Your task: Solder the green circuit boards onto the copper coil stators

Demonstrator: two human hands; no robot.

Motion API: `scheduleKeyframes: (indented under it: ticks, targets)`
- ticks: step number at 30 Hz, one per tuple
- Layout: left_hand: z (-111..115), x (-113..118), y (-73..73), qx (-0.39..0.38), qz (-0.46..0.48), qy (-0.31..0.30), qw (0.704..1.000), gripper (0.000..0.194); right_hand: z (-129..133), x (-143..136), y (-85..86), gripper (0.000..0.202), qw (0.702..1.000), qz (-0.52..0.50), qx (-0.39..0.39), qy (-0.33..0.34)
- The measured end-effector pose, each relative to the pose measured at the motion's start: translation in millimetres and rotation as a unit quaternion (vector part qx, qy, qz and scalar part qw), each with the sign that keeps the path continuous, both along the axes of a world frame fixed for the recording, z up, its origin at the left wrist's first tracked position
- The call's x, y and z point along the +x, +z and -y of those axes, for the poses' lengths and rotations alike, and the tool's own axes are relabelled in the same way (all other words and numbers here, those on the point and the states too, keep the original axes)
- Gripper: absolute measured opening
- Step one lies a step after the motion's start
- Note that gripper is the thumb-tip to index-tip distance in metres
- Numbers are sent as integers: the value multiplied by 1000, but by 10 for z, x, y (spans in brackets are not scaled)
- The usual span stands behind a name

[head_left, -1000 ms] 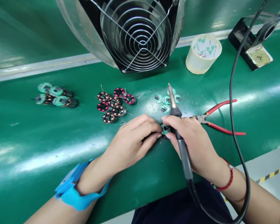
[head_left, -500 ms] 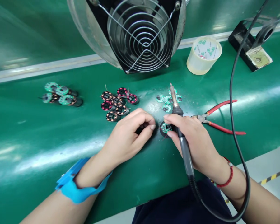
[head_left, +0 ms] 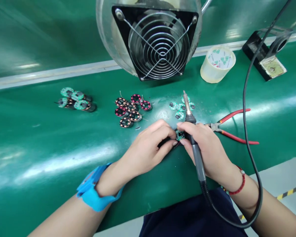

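My right hand (head_left: 203, 141) is wrapped around a soldering iron (head_left: 199, 161), whose bare metal tip points up and away from me. Its thumb and a fingertip also touch a small round green circuit board (head_left: 180, 135), which sits on a dark coil part mostly covered by my fingers. From the left, my left hand (head_left: 153, 144) is closed, thumb and finger pinched against the edge of that part; what lies between them is hidden. Just beyond the hands lie several loose green circuit boards (head_left: 180, 107). Red-handled cutters (head_left: 215, 126) rest beside my right hand with their handles spread.
Several wound coil parts (head_left: 130, 107) stand left of the loose boards; farther left are several with boards on top (head_left: 79, 98). A fan (head_left: 162, 54) overhangs the bench. Behind are a tape roll (head_left: 217, 65) and an iron stand (head_left: 266, 59). The iron's cable (head_left: 248, 131) loops over my right forearm.
My left hand has moved right to the coil part and now touches its edge. My right hand keeps hold of the iron and board. The whole view has shifted slightly.
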State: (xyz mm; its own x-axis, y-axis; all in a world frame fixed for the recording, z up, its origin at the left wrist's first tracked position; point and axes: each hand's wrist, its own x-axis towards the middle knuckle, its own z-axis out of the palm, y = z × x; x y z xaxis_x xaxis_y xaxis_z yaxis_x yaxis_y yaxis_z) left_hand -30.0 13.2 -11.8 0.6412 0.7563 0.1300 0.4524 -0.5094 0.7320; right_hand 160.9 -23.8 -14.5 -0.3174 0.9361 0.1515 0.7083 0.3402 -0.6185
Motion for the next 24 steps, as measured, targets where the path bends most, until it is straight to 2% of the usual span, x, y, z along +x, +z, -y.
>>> scheduleKeyframes:
  ticks: [7,11,15,24]
  targets:
    - [40,74,-8,-121,60,89,987,8,7,29,-5,32,1000,-5,17,4]
    - [15,66,-12,-236,164,151,946,9,18,34,24,32,999,-10,37,-19]
    - [-37,25,19,-307,229,198,902,15,15,25,48,31,998,-15,44,-38]
    - [-43,-32,12,-371,288,190,862,16,22,27,27,30,998,-10,39,-40]
